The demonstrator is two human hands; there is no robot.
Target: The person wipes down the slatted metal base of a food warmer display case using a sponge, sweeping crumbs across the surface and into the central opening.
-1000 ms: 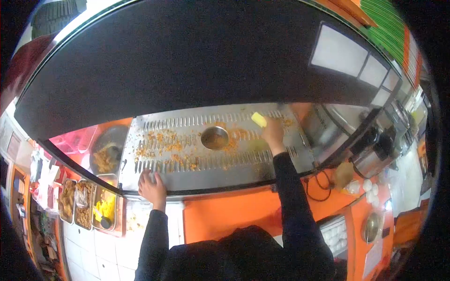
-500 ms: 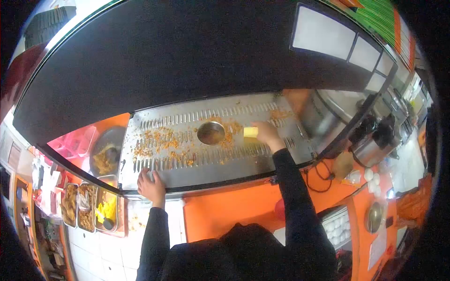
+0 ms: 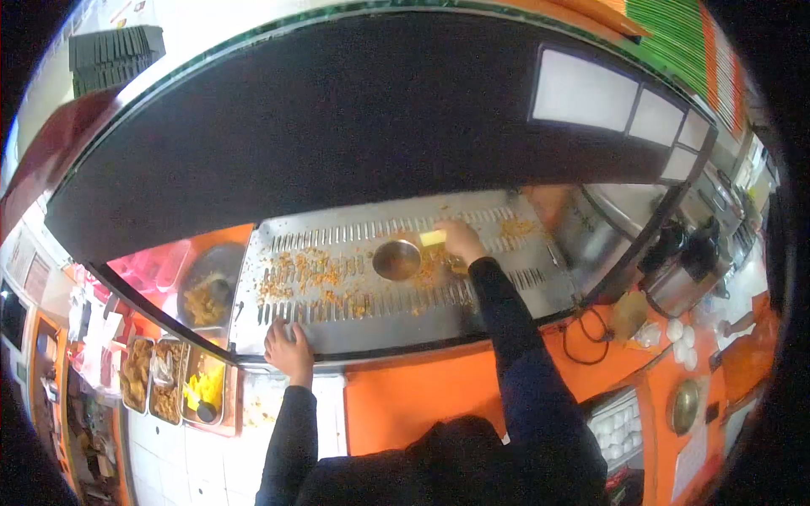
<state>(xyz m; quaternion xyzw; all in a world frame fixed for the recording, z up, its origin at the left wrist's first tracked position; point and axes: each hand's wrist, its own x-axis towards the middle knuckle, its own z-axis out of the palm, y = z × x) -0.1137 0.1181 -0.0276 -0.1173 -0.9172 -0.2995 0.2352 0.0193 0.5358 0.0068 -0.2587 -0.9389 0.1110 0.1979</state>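
My right hand is closed on a small flat yellow rectangular piece; whether it is a sponge or a scraper I cannot tell. It is just right of and behind the round hole in a slotted metal tray. Orange-brown crumbs are scattered over the tray, thickest left of the hole, with more around its right side. At the tray's front left edge rests my left hand, fingers apart and holding nothing.
A dark tilted panel overhangs the tray. On the left stand a dark pan with food and metal trays, one with yellow food. A large steel pot, a cable and white eggs are on the right.
My right hand has moved left across the tray with the yellow piece, closer to the hole. My left hand stays at the front edge. The whole view has shifted slightly.
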